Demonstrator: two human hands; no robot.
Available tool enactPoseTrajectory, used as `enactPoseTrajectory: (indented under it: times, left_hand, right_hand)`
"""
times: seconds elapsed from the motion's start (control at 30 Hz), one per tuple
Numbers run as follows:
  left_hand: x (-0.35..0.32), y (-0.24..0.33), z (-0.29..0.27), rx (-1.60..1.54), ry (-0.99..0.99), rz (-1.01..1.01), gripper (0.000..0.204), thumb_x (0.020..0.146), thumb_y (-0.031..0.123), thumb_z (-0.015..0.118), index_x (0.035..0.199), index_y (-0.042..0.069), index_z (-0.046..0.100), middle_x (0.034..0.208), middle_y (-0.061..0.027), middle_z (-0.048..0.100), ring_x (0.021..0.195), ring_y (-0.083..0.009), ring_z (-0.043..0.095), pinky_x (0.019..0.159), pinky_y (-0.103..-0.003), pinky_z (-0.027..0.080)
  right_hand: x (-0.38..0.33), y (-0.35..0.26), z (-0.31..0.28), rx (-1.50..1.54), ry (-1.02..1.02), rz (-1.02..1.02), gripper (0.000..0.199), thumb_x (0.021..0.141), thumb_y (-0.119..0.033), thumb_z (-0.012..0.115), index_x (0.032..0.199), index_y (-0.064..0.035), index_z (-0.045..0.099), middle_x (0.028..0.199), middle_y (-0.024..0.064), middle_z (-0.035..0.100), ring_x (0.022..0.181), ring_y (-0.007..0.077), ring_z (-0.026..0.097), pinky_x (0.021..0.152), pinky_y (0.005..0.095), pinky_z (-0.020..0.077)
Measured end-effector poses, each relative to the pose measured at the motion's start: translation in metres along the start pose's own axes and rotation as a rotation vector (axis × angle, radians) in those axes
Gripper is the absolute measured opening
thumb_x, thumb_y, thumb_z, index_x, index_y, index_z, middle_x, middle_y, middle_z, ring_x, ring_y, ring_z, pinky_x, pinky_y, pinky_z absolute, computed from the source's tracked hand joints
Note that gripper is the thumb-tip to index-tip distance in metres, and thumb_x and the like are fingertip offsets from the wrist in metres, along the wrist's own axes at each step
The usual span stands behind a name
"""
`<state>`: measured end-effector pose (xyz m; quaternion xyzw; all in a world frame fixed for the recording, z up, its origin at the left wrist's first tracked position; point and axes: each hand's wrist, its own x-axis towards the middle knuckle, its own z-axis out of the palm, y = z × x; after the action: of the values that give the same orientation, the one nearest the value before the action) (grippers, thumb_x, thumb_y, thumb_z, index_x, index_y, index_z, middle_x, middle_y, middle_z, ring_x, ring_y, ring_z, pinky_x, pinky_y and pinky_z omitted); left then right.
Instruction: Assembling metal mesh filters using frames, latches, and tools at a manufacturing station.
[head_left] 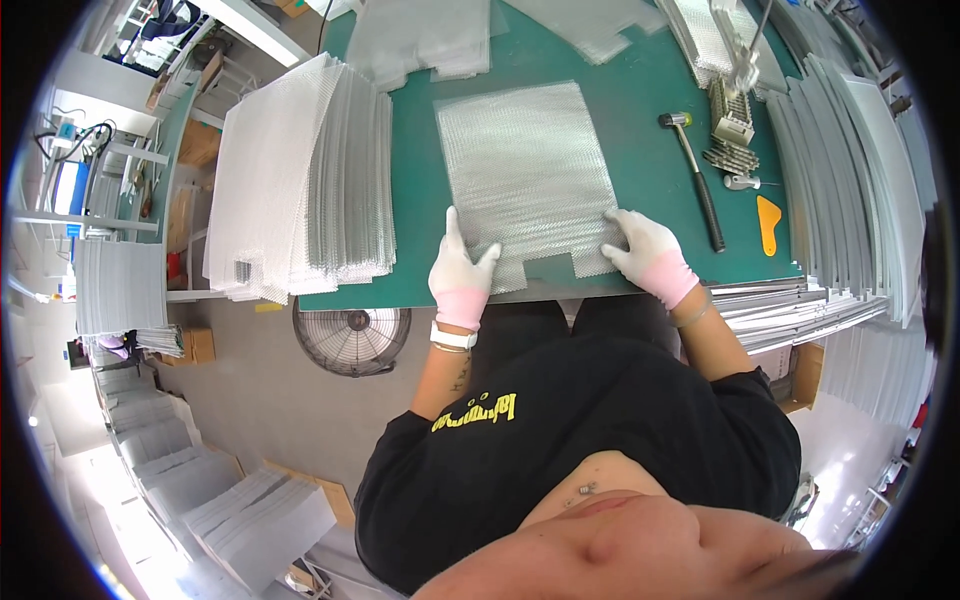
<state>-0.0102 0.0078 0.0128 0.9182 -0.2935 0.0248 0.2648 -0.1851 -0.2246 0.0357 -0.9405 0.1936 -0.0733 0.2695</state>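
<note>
A stack of silvery, finely textured translucent sheets (pixel 530 160) with a notched near edge lies in front of me on the green table. My left hand (pixel 462 268), in a white glove with a pink cuff, rests at its near left corner. The index finger stretches along the left edge, and the thumb is spread over the sheets. At the right edge my right hand (pixel 648 254), gloved alike, touches the stack with its thumb and fingers apart. Both hands are open. The undersides of the fingers are hidden.
A tall pile of similar sheets (pixel 290 180) stands left of my hands. To the right lie a hammer (pixel 698 180), a yellow scraper-like piece (pixel 768 225) and a metal block (pixel 732 112). More sheets (pixel 840 180) line the right side. A floor fan (pixel 352 340) is below the table's edge (pixel 400 297).
</note>
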Motion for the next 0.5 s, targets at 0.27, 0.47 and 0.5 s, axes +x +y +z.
enactPoseTrajectory:
  times: [0.27,0.47,0.5]
  left_hand:
    - [-0.009,-0.01,0.009,-0.144,0.041,0.104,0.072,0.082,0.028,0.075,0.143,0.005,0.045,0.126,-0.0189,0.059,0.111,-0.0338,0.062,0.088,-0.04,0.053]
    - [0.003,-0.003,0.001,0.021,-0.106,0.064,0.055,0.086,0.03,0.07,0.133,0.009,0.055,0.127,-0.0188,0.057,0.109,-0.0361,0.061,0.088,-0.04,0.053]
    - [0.003,-0.004,0.001,0.026,-0.108,0.066,0.054,0.086,0.03,0.069,0.134,0.009,0.055,0.128,-0.0188,0.057,0.11,-0.0359,0.061,0.088,-0.04,0.053]
  right_hand:
    - [-0.01,0.006,0.006,-0.029,0.116,-0.104,0.047,0.082,-0.023,0.07,0.123,-0.0056,0.058,0.087,0.0133,0.059,0.081,0.0325,0.062,0.073,0.0422,0.0506]
    - [-0.008,0.006,0.006,0.019,0.135,-0.113,0.045,0.081,-0.022,0.071,0.121,-0.0054,0.059,0.088,0.0133,0.06,0.082,0.0322,0.062,0.074,0.0418,0.0509]
    - [-0.009,0.006,0.007,0.018,0.14,-0.111,0.045,0.081,-0.022,0.071,0.121,-0.0054,0.059,0.088,0.0133,0.06,0.082,0.0322,0.062,0.074,0.0418,0.0509]
